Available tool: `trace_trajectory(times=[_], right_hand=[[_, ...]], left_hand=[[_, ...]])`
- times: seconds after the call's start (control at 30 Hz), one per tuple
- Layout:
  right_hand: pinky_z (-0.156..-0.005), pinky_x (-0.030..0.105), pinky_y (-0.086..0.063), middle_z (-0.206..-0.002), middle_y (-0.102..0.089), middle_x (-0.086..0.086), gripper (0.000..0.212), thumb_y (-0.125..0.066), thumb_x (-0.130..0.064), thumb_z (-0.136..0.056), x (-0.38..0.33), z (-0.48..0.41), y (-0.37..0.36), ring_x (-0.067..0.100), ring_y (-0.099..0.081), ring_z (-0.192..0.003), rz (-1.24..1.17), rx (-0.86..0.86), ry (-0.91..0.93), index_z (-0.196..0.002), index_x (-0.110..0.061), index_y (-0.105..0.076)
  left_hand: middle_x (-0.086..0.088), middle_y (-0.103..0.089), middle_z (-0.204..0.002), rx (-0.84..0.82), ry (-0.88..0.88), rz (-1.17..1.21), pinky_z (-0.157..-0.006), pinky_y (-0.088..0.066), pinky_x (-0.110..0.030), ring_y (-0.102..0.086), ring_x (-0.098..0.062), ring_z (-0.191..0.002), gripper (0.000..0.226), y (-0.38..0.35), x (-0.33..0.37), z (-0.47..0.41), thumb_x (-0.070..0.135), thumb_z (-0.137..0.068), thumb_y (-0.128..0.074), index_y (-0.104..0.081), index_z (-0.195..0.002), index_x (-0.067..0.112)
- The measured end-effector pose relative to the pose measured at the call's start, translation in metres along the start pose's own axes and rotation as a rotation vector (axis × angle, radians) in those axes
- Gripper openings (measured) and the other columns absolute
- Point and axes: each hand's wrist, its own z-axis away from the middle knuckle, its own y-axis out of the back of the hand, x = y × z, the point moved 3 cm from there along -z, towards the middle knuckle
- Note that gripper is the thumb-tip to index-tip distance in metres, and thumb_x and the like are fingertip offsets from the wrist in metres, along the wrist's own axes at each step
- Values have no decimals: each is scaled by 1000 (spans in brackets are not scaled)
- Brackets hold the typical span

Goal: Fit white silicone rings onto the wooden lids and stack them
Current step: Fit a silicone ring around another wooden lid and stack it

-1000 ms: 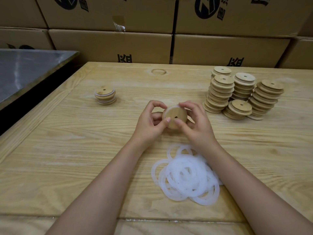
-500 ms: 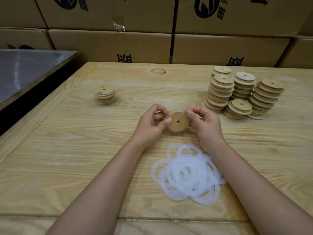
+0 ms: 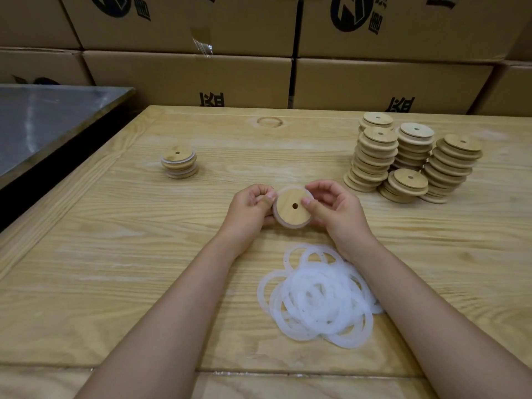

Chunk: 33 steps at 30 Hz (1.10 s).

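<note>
A round wooden lid [image 3: 290,210] with a small centre hole is held above the table, its flat face towards me and a white silicone ring around its rim. My left hand [image 3: 250,208] pinches its left edge. My right hand [image 3: 331,210] pinches its right side, thumb on the face. A loose pile of white silicone rings [image 3: 318,295] lies on the table below my hands. A short stack of ringed lids [image 3: 179,162] stands at the left. Several stacks of bare wooden lids [image 3: 411,159] stand at the right.
The work surface is a pale wooden table [image 3: 115,254]. A dark metal-topped table [image 3: 43,122] stands to the left across a gap. Cardboard boxes [image 3: 187,79] are stacked as a wall along the table's far edge.
The lid has turned so its flat face points at me, and the ring now sits around its rim. Both hands shifted slightly nearer to me and kept hold.
</note>
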Motion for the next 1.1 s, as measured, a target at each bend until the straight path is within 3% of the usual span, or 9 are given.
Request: trace_trajectory(times=[0.2, 0.3, 0.37, 0.53, 0.6, 0.73, 0.8, 0.87, 1.1], right_hand=[[-61, 22, -53, -93, -69, 0, 20, -69, -5, -83, 1, -1, 4, 8, -67, -76, 12, 84, 19, -94, -18, -59], [-59, 21, -53, -91, -70, -2, 19, -69, -4, -83, 0, -2, 5, 8, -68, -75, -40, 103, 13, -94, -16, -58], [-62, 24, -56, -92, -69, 1, 19, -67, -2, -83, 1, -3, 5, 9, -69, -76, -76, 89, -16, -94, -14, -58], [-78, 35, -59, -99, -66, 13, 10, -63, -6, -89, 7, -5, 3, 14, -66, -79, -62, 78, -98, -98, -10, -59], [-78, 32, -59, -95, -67, 11, 5, -60, -6, -91, 8, -5, 3, 15, -65, -79, -24, 64, -97, -95, -10, -61], [-78, 29, -58, -87, -68, 5, 5, -60, -10, -91, 12, -5, 1, 17, -67, -80, 78, 36, -87, -89, -11, -65], [-79, 32, -58, -83, -69, 2, 7, -60, -12, -92, 13, -6, 0, 15, -67, -76, 147, 24, -76, -89, -10, -66], [-78, 34, -58, -80, -69, 2, 9, -60, -15, -91, 14, -6, 0, 14, -66, -73, 206, 4, -63, -88, -10, -66], [-68, 27, -54, -75, -69, -1, 12, -59, -16, -92, 16, -7, 0, 12, -63, -67, 225, 1, -60, -85, -12, -68]], left_hand=[[-4, -69, -74, -23, 11, 102, -62, -58, -27, -69, -15, -66, 11, -3, 0, 0, 9, -93, -56, -47, -93, 15], [-10, -70, -82, -42, -20, -76, -65, -59, -33, -70, -20, -69, 32, -5, -1, 2, 6, -83, -70, -47, -105, 11], [-11, -69, -83, 8, -48, -113, -63, -59, -32, -70, -19, -67, 30, -4, -2, 2, 4, -82, -70, -51, -103, 11], [-8, -65, -87, 364, -83, -26, -61, -54, -31, -62, -16, -65, 21, 22, 3, -9, 2, -87, -63, -55, -99, 17], [-10, -64, -93, 560, -110, 23, -63, -53, -26, -61, -14, -70, 21, 46, 8, -14, 4, -89, -61, -56, -106, 16], [-3, -64, -101, 861, -94, -25, -84, -55, -33, -66, -17, -91, 28, 106, 26, -27, 19, -89, -62, -60, -117, 15], [0, -63, -102, 922, -92, -30, -80, -56, -28, -66, -11, -82, 27, 130, 37, -37, 22, -90, -62, -61, -116, 17], [2, -63, -101, 949, -79, -65, -75, -56, -26, -65, -10, -72, 25, 149, 46, -47, 26, -90, -60, -60, -115, 19], [-4, -66, -110, 853, 12, -333, -95, -50, -38, -64, -23, -100, 30, 167, 41, -71, 34, -90, -58, -62, -115, 19]])
